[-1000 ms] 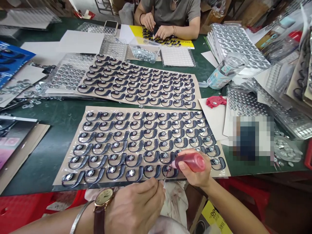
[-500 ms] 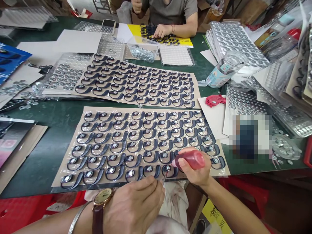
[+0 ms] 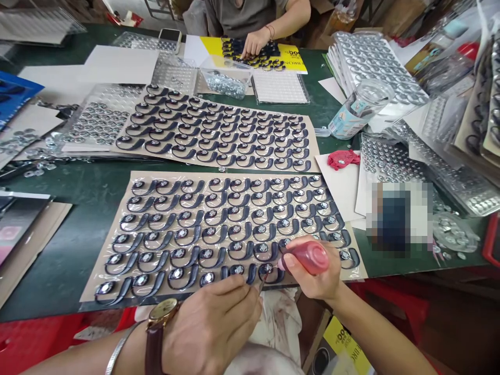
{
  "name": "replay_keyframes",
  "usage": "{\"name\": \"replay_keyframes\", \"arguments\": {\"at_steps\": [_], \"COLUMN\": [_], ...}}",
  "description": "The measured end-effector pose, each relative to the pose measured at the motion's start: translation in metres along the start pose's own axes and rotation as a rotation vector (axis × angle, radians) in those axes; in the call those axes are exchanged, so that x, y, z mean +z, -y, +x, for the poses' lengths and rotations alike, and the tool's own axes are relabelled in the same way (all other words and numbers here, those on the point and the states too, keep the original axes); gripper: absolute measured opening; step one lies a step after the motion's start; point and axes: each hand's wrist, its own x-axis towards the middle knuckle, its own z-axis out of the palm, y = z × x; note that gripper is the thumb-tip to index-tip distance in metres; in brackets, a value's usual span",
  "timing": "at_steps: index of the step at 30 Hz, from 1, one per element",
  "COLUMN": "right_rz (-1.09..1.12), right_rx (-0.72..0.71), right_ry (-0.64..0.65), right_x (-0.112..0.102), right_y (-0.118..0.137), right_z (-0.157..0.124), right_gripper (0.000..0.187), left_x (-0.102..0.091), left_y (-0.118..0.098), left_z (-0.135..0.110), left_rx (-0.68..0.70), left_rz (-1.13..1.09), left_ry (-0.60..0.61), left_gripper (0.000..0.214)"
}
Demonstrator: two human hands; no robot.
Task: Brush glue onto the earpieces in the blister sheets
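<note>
My left hand (image 3: 219, 317), with a wristwatch (image 3: 162, 310) on its wrist, is closed around thin pointed tweezers (image 3: 262, 284). Their tip is close to a black curved piece (image 3: 267, 271) with a round shiny stone in the front row of a cardboard sheet (image 3: 361, 271). Wrapped around a small squeeze bottle of red liquid (image 3: 310, 257) is my right hand (image 3: 322, 276). The bottle lies tilted, its nozzle pointing left above the same piece. Rows of similar black pieces with stones cover the sheet. My right hand hides a few of them.
Behind lies a second sheet of black pieces (image 3: 219, 130). A clear box of stones (image 3: 226, 83) stands farther back. Across the table, a co-worker's hand (image 3: 255, 43) touches black pieces on a yellow card. A plastic jar (image 3: 357, 112) and a red cloth (image 3: 342, 159) are at right.
The bottle and both my hands have barely moved. The view has shifted slightly. Across the table, the co-worker's hand has changed its pose over the black pieces.
</note>
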Motion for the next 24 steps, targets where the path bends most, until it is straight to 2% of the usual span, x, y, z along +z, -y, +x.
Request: {"name": "replay_keyframes", "arguments": {"at_steps": [11, 19, 24], "right_rz": [0.042, 0.074, 0.094], "right_rx": [0.056, 0.048, 0.016], "right_ry": [0.023, 0.05, 0.075], "right_x": [0.0, 0.003, 0.002], "right_y": [-0.001, -0.001, 0.002], "right_z": [-0.004, -0.005, -0.002], "right_gripper": [0.005, 0.006, 0.013], "left_x": [-0.003, -0.006, -0.004], "left_y": [0.003, 0.019, 0.026], "left_z": [0.001, 0.007, 0.004], "left_rx": [-0.023, -0.233, -0.333], "left_rz": [-0.059, -0.385, -0.5], "left_ry": [-0.024, -0.126, -0.157], "left_gripper": [0.039, 0.021, 0.021]}}
